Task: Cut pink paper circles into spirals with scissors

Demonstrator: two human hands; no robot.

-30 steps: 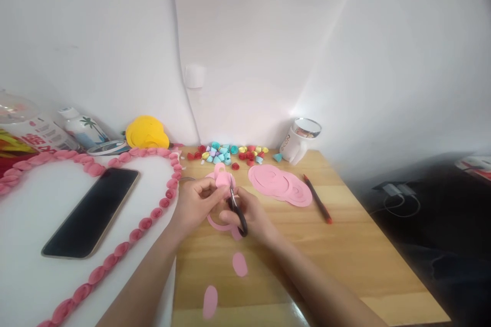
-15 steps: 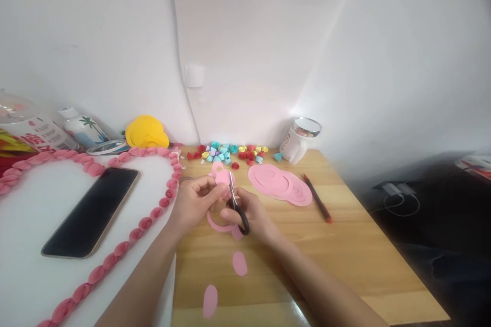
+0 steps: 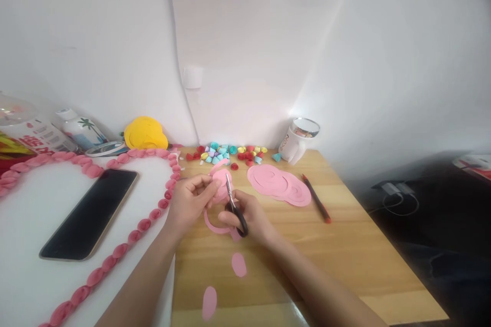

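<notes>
Between its thumb and fingers, my left hand (image 3: pixel 194 199) pinches a piece of pink paper (image 3: pixel 221 179), from which a curled strip hangs off. My right hand (image 3: pixel 251 214) grips black-handled scissors (image 3: pixel 237 214), with the blades pointing up and lying against the paper. Below the hands, a curved pink paper strip (image 3: pixel 215 227) reaches down to the wooden table. Two pink oval cutouts (image 3: pixel 238 264) lie nearer to me. To the right of my hands rests a stack of pink paper spirals (image 3: pixel 274 181).
Rolled paper flowers (image 3: pixel 218 152) in several colours line the wall. A white mug (image 3: pixel 299 140) and a red-tipped black pen (image 3: pixel 316 198) are at the right. On the left, a white board (image 3: pixel 126 286) carries a pink flower border and a phone (image 3: pixel 92 214). Yellow paper (image 3: pixel 146 133) stands behind it.
My left hand has turned the pink paper, and its loose strip now lies differently at the top. The scissors have shifted slightly left with their blades over the paper.
</notes>
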